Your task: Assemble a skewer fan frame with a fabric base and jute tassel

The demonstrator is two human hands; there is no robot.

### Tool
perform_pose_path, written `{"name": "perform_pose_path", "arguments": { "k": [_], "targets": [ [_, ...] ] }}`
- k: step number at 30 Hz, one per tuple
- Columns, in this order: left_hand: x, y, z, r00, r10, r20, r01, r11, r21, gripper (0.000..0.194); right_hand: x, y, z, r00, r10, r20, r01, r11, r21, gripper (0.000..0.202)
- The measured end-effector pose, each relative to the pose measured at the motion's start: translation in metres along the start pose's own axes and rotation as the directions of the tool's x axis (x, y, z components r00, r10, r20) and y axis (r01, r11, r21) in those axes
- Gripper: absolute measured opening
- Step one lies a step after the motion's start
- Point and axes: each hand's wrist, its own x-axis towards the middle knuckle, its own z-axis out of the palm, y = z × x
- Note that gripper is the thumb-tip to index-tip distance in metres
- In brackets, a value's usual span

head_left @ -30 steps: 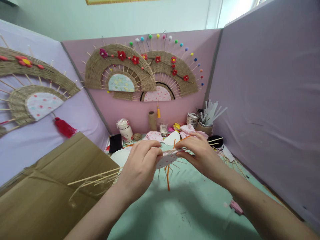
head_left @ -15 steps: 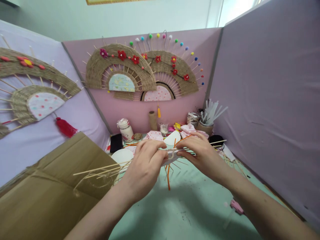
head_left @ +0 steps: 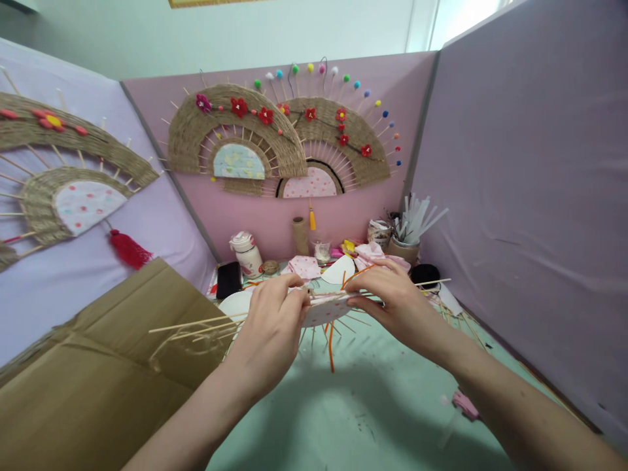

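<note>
Between my hands, over the table, a dotted white half-round fan piece (head_left: 326, 313) is held nearly edge-on, with thin wooden sticks (head_left: 196, 322) fanning out past both hands. My left hand (head_left: 272, 324) pinches its left end, thumb and fingers closed on the edge. The right end is gripped between the thumb and fingers of my right hand (head_left: 385, 294). Twine runs along the top edge, and a loose loop of twine (head_left: 181, 340) hangs among the left sticks. Orange strips (head_left: 331, 350) show behind and below the piece.
Brown cardboard (head_left: 112, 366) lies at the left. Along the back stand a white bottle (head_left: 246, 255), a cardboard tube (head_left: 299, 237) and a jar of white strips (head_left: 405, 247). A black phone (head_left: 229, 280) lies beside the bottle. Finished fans (head_left: 235, 108) hang on the partition. A pink clip (head_left: 464, 405) lies at right.
My left hand has slid left along the edge, uncovering more of the dotted piece. The left sticks and twine loop have shifted slightly. My right hand has barely moved.
</note>
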Motion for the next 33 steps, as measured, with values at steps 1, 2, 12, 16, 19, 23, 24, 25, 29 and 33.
{"name": "perform_pose_path", "arguments": {
  "k": [1, 2, 12, 16, 19, 23, 24, 25, 29, 33],
  "targets": [
    [0.001, 0.0, -0.001, 1.0, -0.014, 0.009, 0.014, 1.0, -0.021, 0.014, 0.0, 0.0, 0.0, 1.0, -0.001, 0.002, 0.001, 1.0, 0.0, 0.006],
    [0.002, 0.001, -0.001, 0.999, -0.028, 0.017, 0.028, 0.999, -0.043, 0.015, 0.0, 0.001, 0.0, 1.0, -0.003, 0.002, 0.003, 1.0, 0.0, 0.006],
    [0.011, 0.003, -0.008, 0.972, -0.163, 0.169, 0.192, 0.966, -0.173, 0.015, 0.001, 0.001, 0.0, 1.0, -0.014, 0.003, 0.014, 1.0, 0.009, 0.005],
    [0.017, 0.004, -0.016, 0.941, -0.226, 0.253, 0.273, 0.947, -0.171, 0.017, 0.002, 0.001, -0.001, 1.0, -0.02, 0.002, 0.02, 1.0, 0.021, 0.005],
    [0.022, 0.003, -0.022, 0.898, -0.274, 0.344, 0.337, 0.931, -0.138, 0.016, 0.002, 0.0, -0.001, 1.0, -0.024, 0.006, 0.024, 0.999, 0.026, 0.005],
    [0.027, 0.0, -0.03, 0.881, -0.233, 0.413, 0.308, 0.943, -0.124, 0.017, 0.002, 0.001, -0.002, 1.0, -0.014, 0.011, 0.014, 1.0, 0.024, 0.005],
    [0.027, -0.002, -0.032, 0.888, -0.208, 0.411, 0.282, 0.951, -0.126, 0.018, 0.002, 0.001, -0.002, 1.0, -0.013, 0.01, 0.013, 1.0, 0.022, 0.005],
    [0.027, -0.003, -0.033, 0.897, -0.18, 0.405, 0.25, 0.96, -0.128, 0.018, 0.002, 0.001, -0.002, 1.0, -0.014, 0.01, 0.013, 1.0, 0.021, 0.005],
    [0.023, -0.006, -0.037, 0.926, -0.033, 0.375, 0.087, 0.988, -0.127, 0.024, 0.002, 0.001, -0.002, 1.0, -0.003, 0.012, 0.003, 1.0, 0.02, 0.003],
    [0.014, -0.007, -0.035, 0.946, 0.018, 0.323, 0.019, 0.994, -0.109, 0.032, 0.002, 0.0, -0.003, 1.0, 0.003, 0.007, -0.003, 1.0, 0.02, 0.002]
  ]
}}
